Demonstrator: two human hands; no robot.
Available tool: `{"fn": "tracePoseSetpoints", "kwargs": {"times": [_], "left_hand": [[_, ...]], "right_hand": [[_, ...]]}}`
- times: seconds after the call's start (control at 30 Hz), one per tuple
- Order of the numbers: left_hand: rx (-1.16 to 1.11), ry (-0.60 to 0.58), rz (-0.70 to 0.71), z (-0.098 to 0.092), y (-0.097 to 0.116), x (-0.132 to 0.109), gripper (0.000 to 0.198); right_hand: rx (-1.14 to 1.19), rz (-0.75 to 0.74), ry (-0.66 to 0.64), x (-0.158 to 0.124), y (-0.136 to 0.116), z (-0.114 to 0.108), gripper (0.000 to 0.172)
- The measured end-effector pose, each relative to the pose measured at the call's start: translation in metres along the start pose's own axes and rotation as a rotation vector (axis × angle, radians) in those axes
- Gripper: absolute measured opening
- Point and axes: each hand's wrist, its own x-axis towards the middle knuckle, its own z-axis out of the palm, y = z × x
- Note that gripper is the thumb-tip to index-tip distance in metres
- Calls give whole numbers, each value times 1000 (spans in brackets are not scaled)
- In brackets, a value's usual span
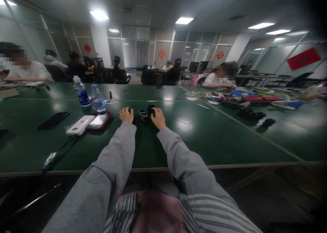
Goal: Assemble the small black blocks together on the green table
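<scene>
My left hand (126, 115) rests over the green table, its fingers curled, with a sliver of something dark showing by the thumb. What it holds is mostly hidden. My right hand (159, 118) is closed around a small black boxy object (151, 109), too small to name. Between both hands lies a small dark gadget (143, 115) with a pale, screen-like top and tiny metallic parts, touched by neither hand as far as I can see.
Left of my hands are two water bottles (98, 98), a phone with a red edge (100, 120), a white power bank (80, 125) with a cable and a black phone (53, 120). Tools and wires (237, 96) clutter the right side. People sit across the table.
</scene>
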Motion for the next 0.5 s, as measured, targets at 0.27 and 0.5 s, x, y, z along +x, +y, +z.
{"fn": "tracePoseSetpoints", "kwargs": {"times": [0.27,0.5], "left_hand": [[160,-221,639,-17,34,-38,44],[169,-269,694,-12,26,-34,34]], "right_hand": [[-70,141,195,8,14,-17,42],[-141,281,87,0,30,-3,37]]}}
